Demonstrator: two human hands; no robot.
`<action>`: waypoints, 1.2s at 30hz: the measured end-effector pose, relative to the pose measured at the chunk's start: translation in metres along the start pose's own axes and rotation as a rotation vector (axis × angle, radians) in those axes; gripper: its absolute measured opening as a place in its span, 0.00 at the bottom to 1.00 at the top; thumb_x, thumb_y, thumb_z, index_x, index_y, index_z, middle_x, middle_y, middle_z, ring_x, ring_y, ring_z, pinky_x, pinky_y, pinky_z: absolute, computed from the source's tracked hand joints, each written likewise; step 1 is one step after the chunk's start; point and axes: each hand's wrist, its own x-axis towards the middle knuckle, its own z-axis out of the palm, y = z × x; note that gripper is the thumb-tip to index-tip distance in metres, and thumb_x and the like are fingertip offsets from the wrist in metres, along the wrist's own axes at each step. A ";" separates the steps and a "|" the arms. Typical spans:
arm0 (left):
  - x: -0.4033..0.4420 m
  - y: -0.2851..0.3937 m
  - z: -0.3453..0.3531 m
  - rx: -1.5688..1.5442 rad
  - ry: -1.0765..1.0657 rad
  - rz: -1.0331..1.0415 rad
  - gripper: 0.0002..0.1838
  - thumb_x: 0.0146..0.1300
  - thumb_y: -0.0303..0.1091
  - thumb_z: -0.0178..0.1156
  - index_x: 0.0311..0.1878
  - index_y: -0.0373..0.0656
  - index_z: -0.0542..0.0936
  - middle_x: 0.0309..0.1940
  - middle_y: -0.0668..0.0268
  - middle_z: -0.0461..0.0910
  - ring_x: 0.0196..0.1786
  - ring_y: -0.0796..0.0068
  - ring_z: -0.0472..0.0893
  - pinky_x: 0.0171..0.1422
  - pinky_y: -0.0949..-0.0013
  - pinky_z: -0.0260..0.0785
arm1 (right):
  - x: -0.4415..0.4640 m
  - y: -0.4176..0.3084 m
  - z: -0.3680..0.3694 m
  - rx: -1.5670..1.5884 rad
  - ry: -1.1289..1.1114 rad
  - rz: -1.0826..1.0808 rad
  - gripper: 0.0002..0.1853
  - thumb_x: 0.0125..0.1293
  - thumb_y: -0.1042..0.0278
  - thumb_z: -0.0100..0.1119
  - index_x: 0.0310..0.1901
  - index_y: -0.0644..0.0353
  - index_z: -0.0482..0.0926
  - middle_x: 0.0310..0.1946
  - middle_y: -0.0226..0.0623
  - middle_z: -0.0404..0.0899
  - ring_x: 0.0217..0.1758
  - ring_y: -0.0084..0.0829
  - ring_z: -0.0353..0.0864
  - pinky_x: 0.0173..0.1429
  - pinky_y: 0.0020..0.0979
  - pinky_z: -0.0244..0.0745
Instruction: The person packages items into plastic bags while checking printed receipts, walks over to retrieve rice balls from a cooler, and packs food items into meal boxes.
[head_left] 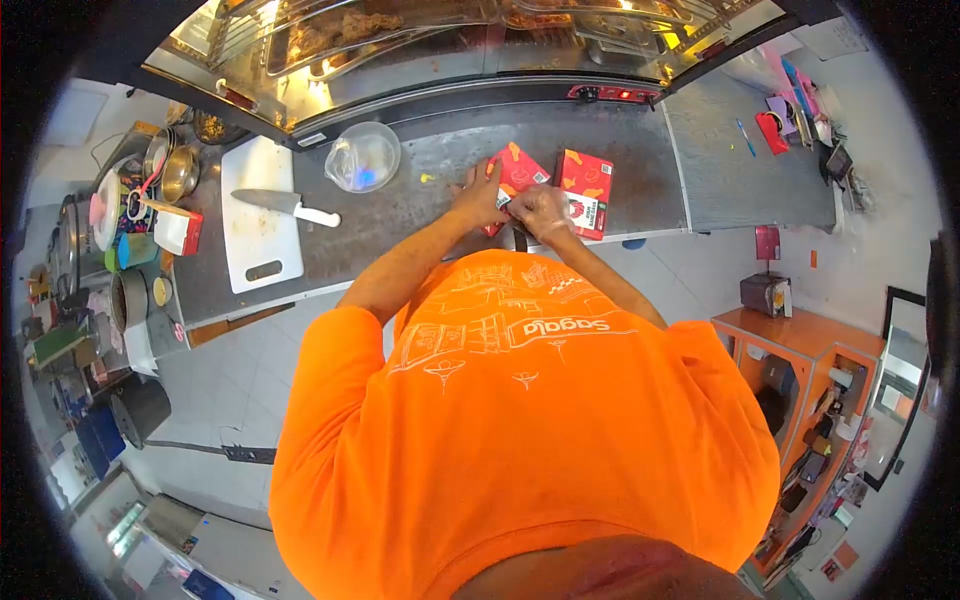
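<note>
A red printed cardboard box (521,168) lies tilted on the dark counter between my hands. My left hand (476,198) grips its left side, the fingers reaching up along the edge. At the box's lower right, my right hand (543,212) is closed with bent fingers on the near edge, and a clear glove seems to cover it. Part of this box is hidden under both hands. Close on the right lies a second red box (590,175) with a white label, beside my right hand.
A clear plastic bowl (363,158) stands left of my hands. Farther left, a knife (285,205) rests on a white cutting board (262,245). Behind the counter (420,215) is a lit food display case (400,95). Pots (180,172) crowd the far left.
</note>
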 end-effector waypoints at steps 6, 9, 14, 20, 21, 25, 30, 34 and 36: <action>-0.002 0.003 0.001 0.161 -0.055 0.021 0.65 0.39 0.51 0.77 0.77 0.45 0.48 0.75 0.57 0.48 0.76 0.52 0.50 0.63 0.24 0.57 | -0.008 -0.031 0.000 0.006 -0.029 0.297 0.12 0.57 0.55 0.63 0.30 0.55 0.86 0.26 0.39 0.83 0.29 0.40 0.83 0.35 0.39 0.75; -0.003 0.005 -0.005 0.128 -0.038 0.013 0.64 0.39 0.51 0.77 0.77 0.44 0.49 0.74 0.57 0.49 0.76 0.52 0.52 0.64 0.24 0.57 | -0.017 -0.032 0.000 0.193 0.026 0.212 0.14 0.59 0.54 0.62 0.29 0.57 0.85 0.26 0.40 0.83 0.30 0.41 0.83 0.36 0.40 0.75; -0.004 0.020 -0.020 0.286 -0.063 0.052 0.63 0.37 0.52 0.77 0.75 0.42 0.53 0.73 0.55 0.52 0.75 0.51 0.54 0.64 0.22 0.57 | -0.018 -0.036 0.001 0.123 0.080 -0.015 0.11 0.56 0.57 0.67 0.29 0.57 0.85 0.27 0.38 0.83 0.34 0.40 0.83 0.40 0.41 0.75; 0.020 0.010 -0.018 0.366 -0.130 0.140 0.62 0.33 0.52 0.78 0.73 0.40 0.57 0.74 0.53 0.53 0.71 0.49 0.63 0.60 0.27 0.65 | -0.026 -0.003 0.003 -0.075 0.221 -0.306 0.06 0.54 0.65 0.65 0.30 0.57 0.83 0.35 0.39 0.80 0.41 0.44 0.80 0.42 0.44 0.76; 0.026 0.007 -0.021 0.326 -0.148 0.143 0.61 0.33 0.51 0.78 0.72 0.41 0.58 0.74 0.54 0.53 0.71 0.49 0.64 0.60 0.28 0.67 | -0.028 0.000 0.004 -0.096 0.229 -0.341 0.06 0.54 0.66 0.65 0.31 0.57 0.81 0.35 0.39 0.80 0.41 0.45 0.80 0.43 0.44 0.76; 0.051 -0.017 -0.031 0.223 -0.207 0.232 0.53 0.35 0.47 0.76 0.68 0.38 0.66 0.66 0.50 0.69 0.64 0.51 0.73 0.60 0.46 0.72 | -0.039 -0.003 0.011 -0.156 0.293 -0.429 0.07 0.54 0.68 0.64 0.32 0.59 0.78 0.35 0.42 0.78 0.42 0.48 0.79 0.43 0.47 0.76; 0.046 -0.017 -0.077 -0.074 -0.279 0.396 0.36 0.40 0.45 0.70 0.56 0.38 0.80 0.42 0.52 0.85 0.48 0.56 0.84 0.58 0.63 0.74 | -0.040 -0.013 0.011 -0.179 0.165 -0.240 0.09 0.57 0.66 0.65 0.37 0.60 0.78 0.38 0.43 0.77 0.44 0.48 0.77 0.47 0.46 0.74; 0.061 -0.033 -0.123 -0.365 -0.217 0.338 0.26 0.54 0.42 0.64 0.56 0.42 0.82 0.43 0.53 0.86 0.49 0.63 0.84 0.56 0.64 0.75 | -0.038 -0.008 0.010 -0.252 -0.021 -0.197 0.12 0.59 0.61 0.64 0.39 0.58 0.81 0.36 0.44 0.79 0.43 0.47 0.80 0.47 0.45 0.76; 0.056 -0.038 -0.138 -0.375 -0.090 0.343 0.21 0.59 0.39 0.61 0.54 0.40 0.82 0.42 0.56 0.86 0.47 0.65 0.84 0.55 0.64 0.75 | -0.040 -0.009 0.014 -0.245 0.025 -0.211 0.13 0.58 0.58 0.64 0.37 0.59 0.83 0.35 0.45 0.81 0.41 0.47 0.82 0.47 0.45 0.77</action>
